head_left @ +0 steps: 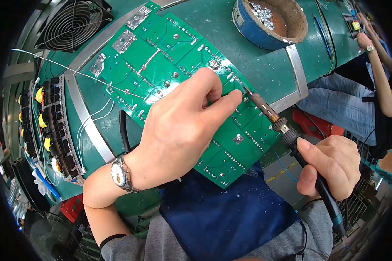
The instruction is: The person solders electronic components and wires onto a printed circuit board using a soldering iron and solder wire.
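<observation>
Right hand (333, 167) grasping soldering iron (284, 130) | left hand (183, 117) curled over circuit board (228, 145), can't tell its hold | iron: probably light, rigid; take dark handle (331, 206)

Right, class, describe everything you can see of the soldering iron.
The soldering iron is slim: black handle with a teal band near its lower end, ridged collar, brownish metal-looking barrel, narrow tip. Gripped in the right hand, it slants up and leftward, its tip close to the green circuit board; whether they touch is unclear.
</observation>
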A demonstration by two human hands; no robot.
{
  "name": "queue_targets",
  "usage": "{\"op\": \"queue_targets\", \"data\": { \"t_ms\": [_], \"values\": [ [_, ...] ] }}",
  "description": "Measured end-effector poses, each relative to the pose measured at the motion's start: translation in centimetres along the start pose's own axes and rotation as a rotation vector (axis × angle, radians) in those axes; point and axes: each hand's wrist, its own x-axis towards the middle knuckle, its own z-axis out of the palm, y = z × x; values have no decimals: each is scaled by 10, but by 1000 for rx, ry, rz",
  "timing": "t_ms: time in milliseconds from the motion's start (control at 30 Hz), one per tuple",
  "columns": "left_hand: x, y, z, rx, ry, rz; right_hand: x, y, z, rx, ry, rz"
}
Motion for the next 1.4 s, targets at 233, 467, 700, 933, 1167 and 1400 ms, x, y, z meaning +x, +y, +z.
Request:
{"op": "queue_targets", "data": {
  "t_ms": [233,467,700,933,1167,1400],
  "values": [
    [-2,10,-11,38,-22,7,-8,-1,-18,31,13,6],
    [-1,13,0,-4,-63,25,-17,3,-13,85,19,-21],
    [0,14,4,55,-48,37,-17,1,1,31,102,-72],
    [-4,30,-8,109,-91,74,-24,0,-18,65,84,-5],
    [-9,36,10,42,-53,34,-38,-1,-22,99,65,15],
    [-1,36,16,82,-60,1,-39,0,-8,52,113,-27]
  ]
}}
